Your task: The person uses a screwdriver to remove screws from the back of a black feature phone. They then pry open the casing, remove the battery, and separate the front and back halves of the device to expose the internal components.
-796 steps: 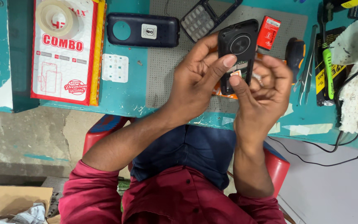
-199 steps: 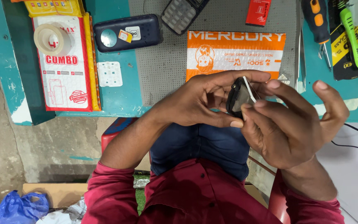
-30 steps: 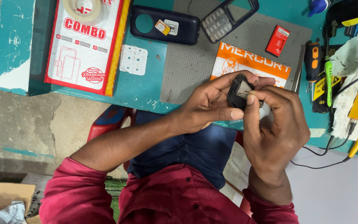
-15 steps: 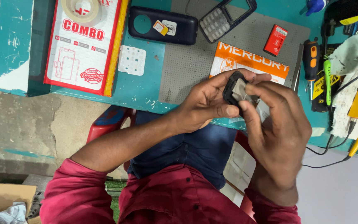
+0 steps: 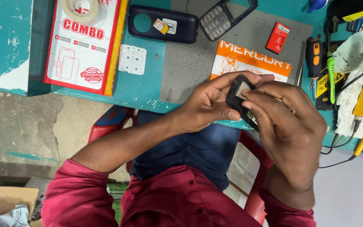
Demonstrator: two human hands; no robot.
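Note:
My left hand (image 5: 209,103) grips a small black phone body (image 5: 237,98) from the left, thumb under it, just above the table's near edge. My right hand (image 5: 288,120) wraps over it from the right, with a fingertip pressing a small pale piece set in its upper face. Most of the phone body is hidden under my fingers. Both hands sit in front of an orange printed packet (image 5: 248,63) on a grey work mat (image 5: 190,63).
On the teal table (image 5: 139,90) lie a black phone back cover (image 5: 164,23), a keypad frame (image 5: 223,17), a white keypad sheet (image 5: 132,59), a red battery (image 5: 277,38), a red-and-white box with a tape roll (image 5: 80,8), screwdrivers (image 5: 314,56) and cables at right. A red chair (image 5: 106,126) is below.
Over the last second my right fingers have slid further over the phone body, covering more of it. Both hands stay at the same spot by the table edge.

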